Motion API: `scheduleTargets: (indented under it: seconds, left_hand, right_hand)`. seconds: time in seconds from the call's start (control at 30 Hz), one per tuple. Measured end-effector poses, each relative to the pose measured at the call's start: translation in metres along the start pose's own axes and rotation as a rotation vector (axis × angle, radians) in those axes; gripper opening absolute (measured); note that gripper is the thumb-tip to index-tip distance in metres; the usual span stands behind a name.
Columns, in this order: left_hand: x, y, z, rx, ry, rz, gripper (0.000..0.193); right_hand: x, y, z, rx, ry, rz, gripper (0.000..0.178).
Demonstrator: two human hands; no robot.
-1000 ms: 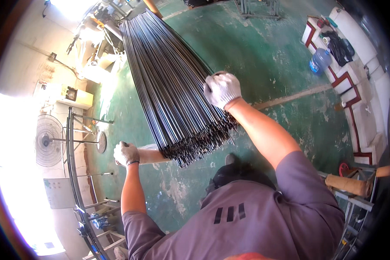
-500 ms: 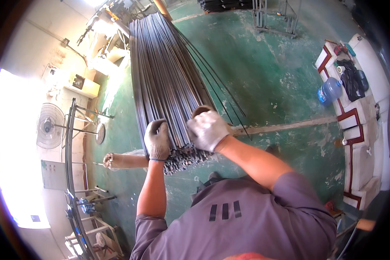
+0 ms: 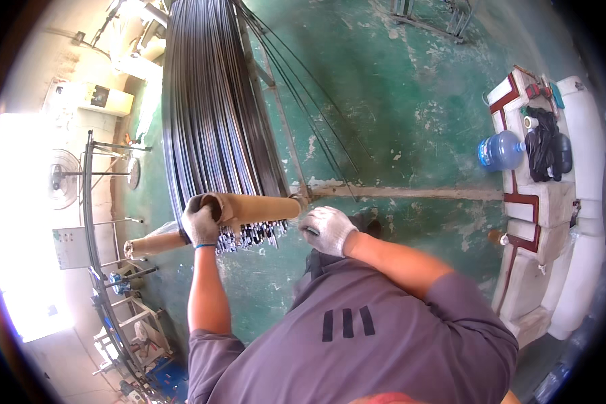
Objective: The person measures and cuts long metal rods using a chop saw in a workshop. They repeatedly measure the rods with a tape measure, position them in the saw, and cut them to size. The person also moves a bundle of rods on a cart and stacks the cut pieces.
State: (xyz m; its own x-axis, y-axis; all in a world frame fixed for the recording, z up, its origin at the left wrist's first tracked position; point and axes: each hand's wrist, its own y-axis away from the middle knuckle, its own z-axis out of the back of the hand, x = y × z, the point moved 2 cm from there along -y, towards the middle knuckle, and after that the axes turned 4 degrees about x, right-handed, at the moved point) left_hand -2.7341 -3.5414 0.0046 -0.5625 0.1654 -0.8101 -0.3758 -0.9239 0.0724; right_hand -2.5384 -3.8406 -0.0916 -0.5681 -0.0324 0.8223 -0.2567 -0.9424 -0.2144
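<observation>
A long bundle of thin dark strips (image 3: 212,114) runs away from me, its cut ends facing my body. Across it, near those ends, lies a hollow brown cardboard tube (image 3: 259,209). My left hand (image 3: 200,222), in a white and grey work glove, is closed on the tube's left end, fingers at the opening. Just off the tube's right end is my right hand (image 3: 328,230), gloved too. Its fingers are curled, and whatever may be inside them is hidden. Left of the bundle, a second brown roll (image 3: 158,244) points out toward the wall side.
Several loose strips (image 3: 303,94) slant off the bundle's right side beside a metal frame (image 3: 286,128). A curved black rack (image 3: 89,202) and a fan (image 3: 64,178) stand left. On the right, a blue water bottle (image 3: 501,150) lies on pale foam blocks (image 3: 539,202).
The cardboard tube, earlier mostly hidden at my right hand, now lies crosswise with my left hand on its end. My right hand has come nearer my body, off the tube.
</observation>
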Motion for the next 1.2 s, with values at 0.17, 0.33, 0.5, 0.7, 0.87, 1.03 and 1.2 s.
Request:
scheduleTargets:
  seconds: [0.17,0.33,0.5,0.7,0.87,1.03,1.2]
  left_hand:
    - [0.022,-0.006,-0.005,-0.051,0.101,0.061,0.024]
    - [0.005,-0.004,-0.008,-0.185,-0.082,0.128,0.020]
    - [-0.040,-0.013,-0.027,-0.284,-0.777,0.160,0.017]
    - [-0.112,-0.057,-0.159,-0.991,-0.866,0.255,0.007]
    - [-0.235,-0.162,-0.358,-0.216,-0.176,-0.065,0.018]
    - [-0.256,-0.282,-0.502,-0.060,-0.290,0.028,0.016]
    - [-0.291,-0.377,-0.600,-0.090,0.004,0.438,0.020]
  right_hand:
    - [-0.066,-0.013,0.067,0.150,0.003,-0.129,0.016]
    - [-0.158,-0.058,0.132,0.412,0.094,-0.194,0.019]
    - [-0.235,-0.175,0.212,0.594,0.181,-0.178,0.022]
    - [-0.348,-0.284,0.328,0.686,0.272,-0.228,0.029]
    - [-0.472,-0.331,0.423,0.598,0.280,-0.505,0.032]
    - [-0.609,-0.399,0.511,0.495,0.249,-0.666,0.027]
    - [-0.695,-0.500,0.586,0.348,0.192,-0.752,0.024]
